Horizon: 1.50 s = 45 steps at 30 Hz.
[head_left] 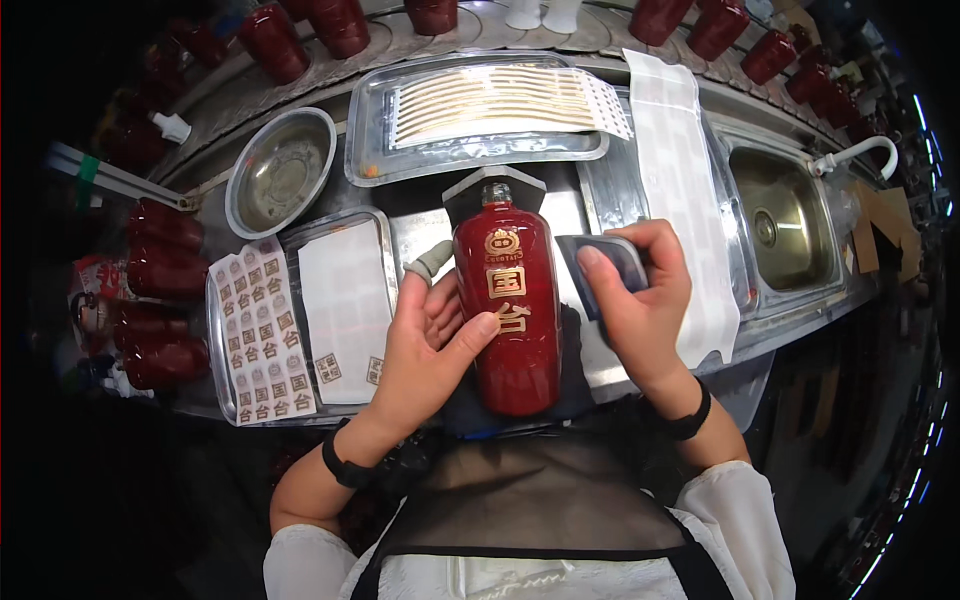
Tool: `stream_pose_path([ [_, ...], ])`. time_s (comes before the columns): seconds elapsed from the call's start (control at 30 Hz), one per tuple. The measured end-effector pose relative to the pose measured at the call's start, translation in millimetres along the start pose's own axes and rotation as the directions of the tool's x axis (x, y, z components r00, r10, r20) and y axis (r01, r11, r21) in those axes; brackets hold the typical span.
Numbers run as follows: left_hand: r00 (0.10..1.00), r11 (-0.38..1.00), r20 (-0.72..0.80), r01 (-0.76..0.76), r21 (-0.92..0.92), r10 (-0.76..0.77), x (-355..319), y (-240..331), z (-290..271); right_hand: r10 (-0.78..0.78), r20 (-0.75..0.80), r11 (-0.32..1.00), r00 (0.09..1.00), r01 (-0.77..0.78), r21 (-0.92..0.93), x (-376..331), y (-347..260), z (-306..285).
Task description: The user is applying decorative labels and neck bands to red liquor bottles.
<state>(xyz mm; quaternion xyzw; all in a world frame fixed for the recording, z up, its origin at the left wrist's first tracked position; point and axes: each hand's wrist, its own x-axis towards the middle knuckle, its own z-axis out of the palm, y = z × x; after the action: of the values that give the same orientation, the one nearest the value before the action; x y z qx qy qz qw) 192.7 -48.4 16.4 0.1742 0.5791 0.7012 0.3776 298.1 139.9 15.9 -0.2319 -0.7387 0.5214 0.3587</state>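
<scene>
A glossy red bottle [522,368] with gold emblem and characters lies in front of me, its clear neck pointing away against a grey angled rest [463,197]. My left hand [418,345] is around its left side, thumb pressed on the lowest gold character and fingers curled by the edge. A grey finger cot [432,260] covers the left index fingertip. To the right of the bottle, my right hand [645,315] grips a dark flat scraper [618,262] between thumb and fingers. The scraper's edge is close to the bottle's side; contact cannot be made out.
Decal sheets [262,335] and white paper [345,275] lie on a left tray. A metal bowl [282,170], a tray of gold-striped sheets [365,155] and a long white sheet [675,200] surround the work spot. Right is a sink [780,215]; red bottles [272,45] line the conveyor behind.
</scene>
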Motion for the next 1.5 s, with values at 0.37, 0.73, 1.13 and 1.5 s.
stream_pose_path([
  [0.37,0.830,0.243,0.369,-0.494,0.835,0.418,4,2,-18,-0.083,0.105,0.996,0.991,0.081,0.028,-4,-1,1],
  [0.73,0.772,0.082,0.494,-0.567,0.820,0.399,31,17,-21,-0.102,0.104,0.993,0.989,0.095,0.076,-1,8,-1],
  [1.13,0.773,0.021,0.544,-0.581,0.813,0.328,7,11,-30,-0.045,0.109,0.995,0.993,0.035,0.091,-5,9,3],
  [1.5,0.805,0.117,0.446,-0.525,0.843,0.391,66,26,-36,0.093,0.095,0.985,0.991,-0.106,0.133,-8,7,7],
])
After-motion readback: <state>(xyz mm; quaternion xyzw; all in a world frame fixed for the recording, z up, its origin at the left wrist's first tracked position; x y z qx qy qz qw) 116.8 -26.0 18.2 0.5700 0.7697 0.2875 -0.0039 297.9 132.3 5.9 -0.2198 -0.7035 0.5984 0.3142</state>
